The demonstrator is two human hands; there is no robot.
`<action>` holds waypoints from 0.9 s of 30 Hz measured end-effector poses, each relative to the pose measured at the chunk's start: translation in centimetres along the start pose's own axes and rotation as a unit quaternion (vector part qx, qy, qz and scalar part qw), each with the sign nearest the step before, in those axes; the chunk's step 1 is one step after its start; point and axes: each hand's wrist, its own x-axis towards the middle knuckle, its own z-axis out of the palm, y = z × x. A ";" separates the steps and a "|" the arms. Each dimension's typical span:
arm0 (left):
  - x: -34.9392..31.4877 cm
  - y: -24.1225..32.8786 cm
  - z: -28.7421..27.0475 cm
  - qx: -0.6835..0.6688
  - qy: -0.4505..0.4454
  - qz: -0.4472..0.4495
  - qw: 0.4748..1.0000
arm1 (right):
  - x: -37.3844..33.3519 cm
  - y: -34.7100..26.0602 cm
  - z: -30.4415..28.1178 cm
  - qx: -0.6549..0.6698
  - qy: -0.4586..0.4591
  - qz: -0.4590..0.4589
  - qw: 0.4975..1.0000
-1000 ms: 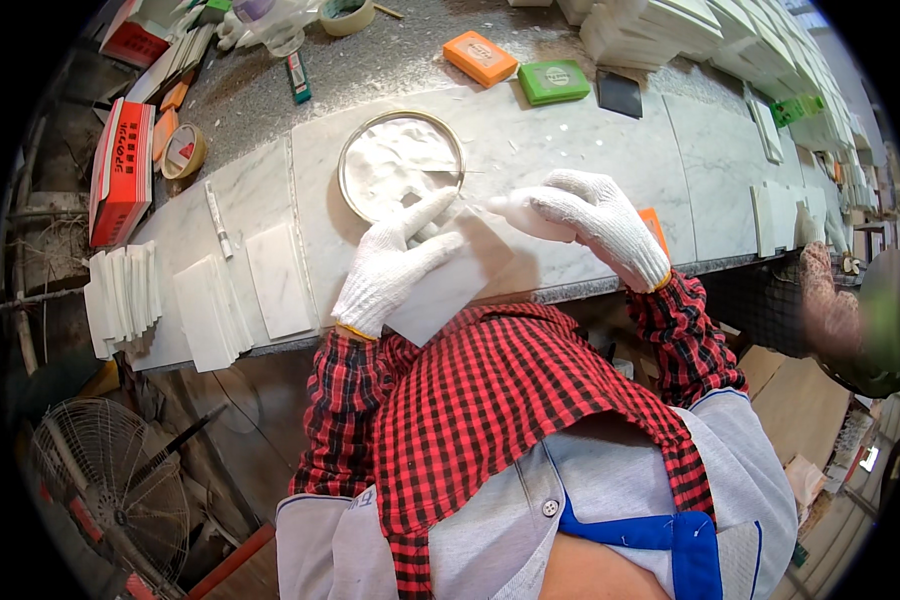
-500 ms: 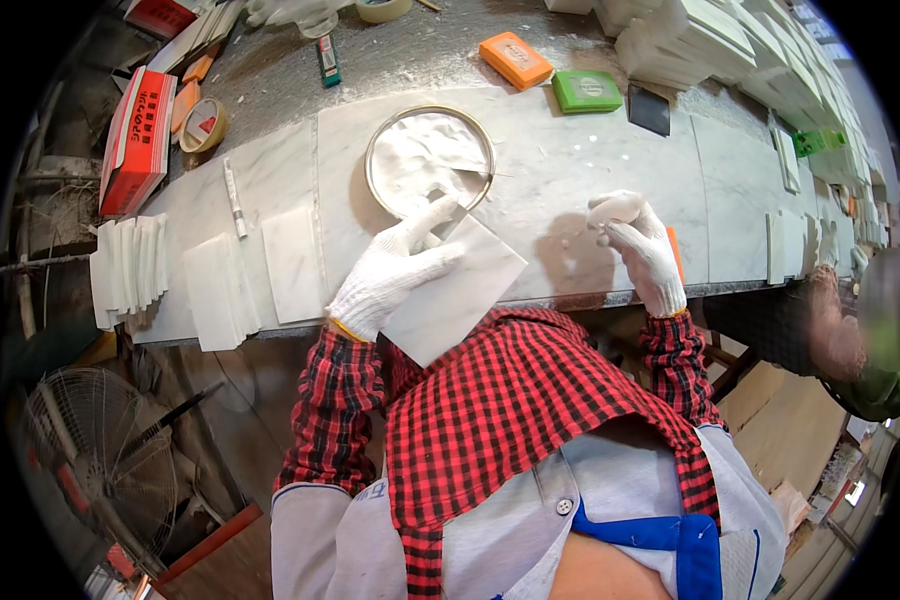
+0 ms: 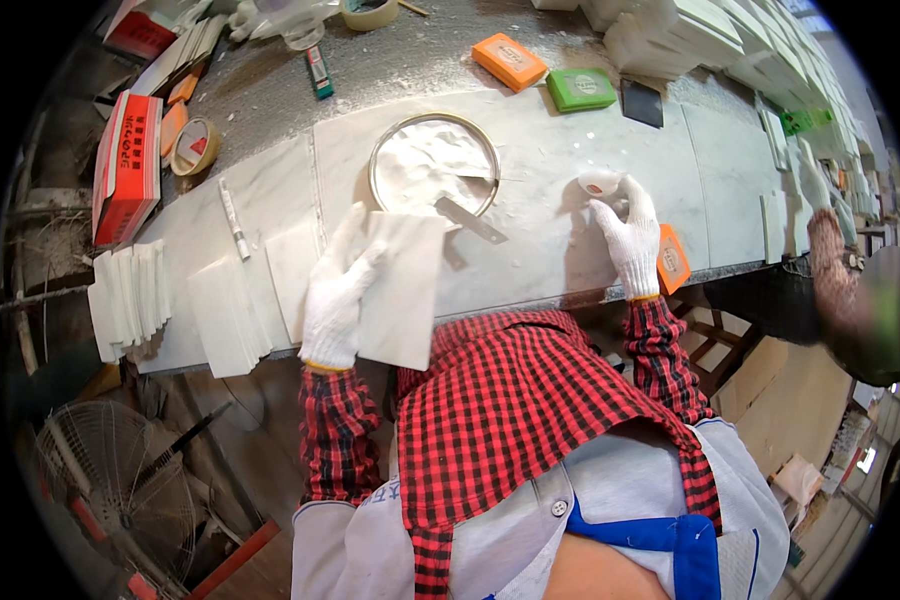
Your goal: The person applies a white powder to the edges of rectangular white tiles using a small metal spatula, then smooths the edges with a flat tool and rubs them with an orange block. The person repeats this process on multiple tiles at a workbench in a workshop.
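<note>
My left hand (image 3: 337, 290), in a white knit glove, grips a thin white marble-like tile (image 3: 402, 290) by its left side at the table's front edge. Its fingers point away from me, with the thumb across the tile. My right hand (image 3: 625, 225), also gloved, is curled above the table with a small white rounded object (image 3: 598, 183) bearing a reddish mark at its fingertips; its exact kind is unclear. Between the hands and farther off stands a round tin (image 3: 372, 170) of white powder or paste. A flat metal scraper (image 3: 472, 220) lies across its near rim.
Stacked tiles (image 3: 130, 300) and a white pen-like stick (image 3: 234, 220) lie left. Orange (image 3: 510, 62) and green (image 3: 581, 90) boxes sit beyond; another orange box (image 3: 673, 258) is beside my right hand. A co-worker's arm (image 3: 827, 245) reaches in at right. A fan (image 3: 120, 485) stands lower left.
My left hand has drawn the tile left and turned it more upright, uncovering the scraper. My right hand has moved slightly, and the white rounded object now shows at its fingertips.
</note>
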 end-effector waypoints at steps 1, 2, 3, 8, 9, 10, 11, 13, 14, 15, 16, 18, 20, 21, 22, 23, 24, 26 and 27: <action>0.2 -0.1 -0.6 -0.001 0.001 -0.001 1.000 | -0.8 -0.4 -0.3 0.001 0.007 0.008 1.000; 0.3 -0.2 -1.3 -0.003 0.008 -0.002 1.000 | -1.5 -1.3 -0.7 0.004 0.009 0.014 1.000; 0.4 -0.3 -1.8 -0.005 0.014 -0.002 1.000 | -2.4 -2.3 -1.1 0.007 0.012 0.020 1.000; 1.1 0.1 -0.2 -0.045 0.003 -0.032 0.998 | -6.8 -8.0 -1.0 0.105 -0.118 0.031 0.987; 1.4 -0.1 0.2 -0.073 0.007 -0.041 0.997 | -7.0 -8.7 -0.9 0.092 -0.185 0.015 0.978; 1.7 -0.4 0.3 -0.074 0.005 -0.034 0.997 | -7.1 -9.4 -0.6 0.128 -0.275 0.074 0.950; 2.0 -1.0 0.4 -0.075 0.005 -0.027 0.997 | -6.6 -11.6 -1.0 0.147 -0.371 0.202 0.894; 2.2 -1.1 1.2 -0.079 0.007 -0.034 0.996 | -6.7 -12.7 0.1 0.209 -0.454 0.220 0.838; 2.1 -0.5 2.0 -0.084 0.011 -0.046 0.995 | -6.5 -13.7 0.7 0.185 -0.470 0.150 0.850; 2.1 -0.2 2.5 -0.089 0.016 -0.057 0.994 | -6.4 -14.5 1.4 0.159 -0.483 0.079 0.857; 2.2 -0.8 2.7 -0.101 0.004 -0.042 0.994 | -6.5 -14.9 2.0 0.123 -0.474 0.042 0.871; 2.2 -0.7 3.3 -0.082 0.004 -0.034 0.996 | -6.9 -15.9 2.9 0.152 -0.442 0.059 0.882; 2.3 -0.7 3.7 -0.075 0.018 -0.030 0.997 | -6.3 -16.7 3.0 0.134 -0.443 0.092 0.882; 2.2 -0.8 3.8 -0.088 0.015 -0.029 0.996 | -6.4 -16.4 3.2 0.169 -0.426 0.096 0.883; 2.2 -0.9 3.9 -0.101 0.013 -0.028 0.994 | -6.8 -15.6 3.6 0.204 -0.410 0.100 0.883; 2.1 -1.2 3.9 -0.113 0.010 -0.030 0.993 | -7.1 -15.1 3.8 0.239 -0.393 0.107 0.882; 2.1 -1.7 3.7 -0.086 0.012 -0.014 0.996 | -7.1 -14.9 3.7 0.257 -0.371 0.111 0.885; 2.0 -1.5 3.4 -0.104 0.015 -0.069 0.992 | -6.1 -15.0 2.8 0.214 -0.369 0.099 0.899; 2.0 -1.4 3.3 -0.113 0.014 -0.097 0.989 | -5.6 -15.2 2.3 0.192 -0.366 0.094 0.906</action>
